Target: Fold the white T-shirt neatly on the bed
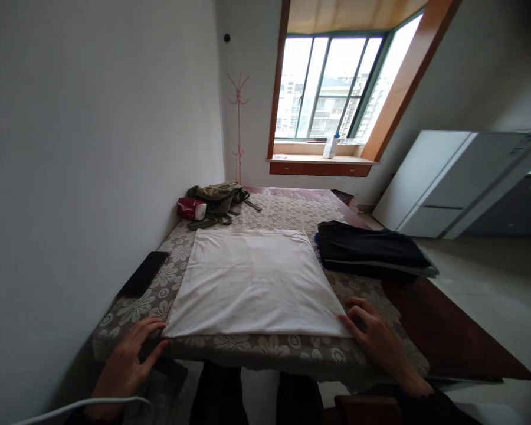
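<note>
A folded white cloth (254, 280) lies flat on a table covered with a floral lace cloth (159, 295). My left hand (130, 357) rests at the table's near edge with its fingers spread, the fingertips at the cloth's near left corner. On the other side, my right hand (374, 336) lies flat with its fingertips touching the near right corner. Neither hand holds anything.
A stack of folded dark garments (371, 254) sits right of the white cloth. An olive bag (216, 198) and a red-and-white pack (192, 208) lie at the far left. A black phone (144, 273) lies by the wall. Beyond are a window and a white fridge (451, 180).
</note>
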Motion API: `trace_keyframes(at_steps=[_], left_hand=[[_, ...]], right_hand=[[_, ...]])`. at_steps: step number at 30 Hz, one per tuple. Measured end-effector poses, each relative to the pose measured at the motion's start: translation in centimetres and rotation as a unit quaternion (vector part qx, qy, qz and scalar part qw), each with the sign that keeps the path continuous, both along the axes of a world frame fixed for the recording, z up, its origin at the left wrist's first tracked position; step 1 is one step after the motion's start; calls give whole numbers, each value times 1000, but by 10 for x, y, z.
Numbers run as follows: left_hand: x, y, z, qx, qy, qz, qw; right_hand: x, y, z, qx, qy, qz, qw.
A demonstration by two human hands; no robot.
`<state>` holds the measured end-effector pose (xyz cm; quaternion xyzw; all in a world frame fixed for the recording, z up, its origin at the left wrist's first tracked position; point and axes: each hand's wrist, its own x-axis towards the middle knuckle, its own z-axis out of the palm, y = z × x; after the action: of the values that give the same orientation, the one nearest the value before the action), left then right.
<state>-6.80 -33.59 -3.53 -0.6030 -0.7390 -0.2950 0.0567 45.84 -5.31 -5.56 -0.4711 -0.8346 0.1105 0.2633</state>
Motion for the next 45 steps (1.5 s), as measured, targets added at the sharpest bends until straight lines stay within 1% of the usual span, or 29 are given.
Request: trace_keyframes(at_steps=[2, 4, 8, 11, 14, 16, 19, 22, 24, 26, 29, 31, 34, 36, 38, 40, 43, 45], left_hand=[[2, 2, 5, 4, -13, 11, 1000], [5, 7, 11, -3, -25, 36, 999], [9, 19, 17, -27, 1, 93, 995], [10, 27, 15, -48, 18, 100, 994], [6, 30, 14, -63, 3, 95, 994], [1, 30, 15, -74, -16, 102, 992], [-4, 27, 16, -100, -21, 122, 987], [-4, 21, 15, -114, 17, 144, 983], [-3, 16, 13, -109, 46, 157, 980], [-3, 12, 11, -99, 62, 157, 981], [-8, 8, 10, -65, 49, 124, 989], [-9, 8, 11, -34, 31, 98, 994], [-2, 13, 14, 14, 39, 49, 998], [5, 19, 13, 34, 61, -12, 997], [8, 25, 9, 28, 71, -73, 994], [4, 29, 4, 9, 61, -114, 992], [-10, 29, 0, -10, 37, -128, 991], [-18, 27, 3, -24, 27, -121, 992]], right_hand=[[0, -1, 3, 3, 8, 5, 1000], [1, -2, 7, 2, 21, 13, 1000], [3, -1, 10, -16, 38, 29, 999], [4, 1, 8, -15, 17, 27, 999], [6, 3, 6, 5, -9, 3, 1000], [10, 3, 7, 4, -22, -4, 1000], [16, 2, 12, -23, -33, 4, 999], [20, 0, 14, -43, -41, -2, 998], [22, -1, 12, -40, -51, -18, 998], [23, -2, 8, -26, -63, -29, 997], [23, -4, 5, -5, -80, -29, 996], [23, -5, 9, 5, -84, -13, 996], [21, -10, 19, 12, -67, 48, 997], [20, -13, 25, 7, -58, 102, 993], [20, -16, 28, -1, -65, 141, 988], [21, -16, 29, -4, -72, 157, 985], [23, -15, 28, 2, -66, 169, 983], [23, -14, 26, 10, -57, 173, 983]])
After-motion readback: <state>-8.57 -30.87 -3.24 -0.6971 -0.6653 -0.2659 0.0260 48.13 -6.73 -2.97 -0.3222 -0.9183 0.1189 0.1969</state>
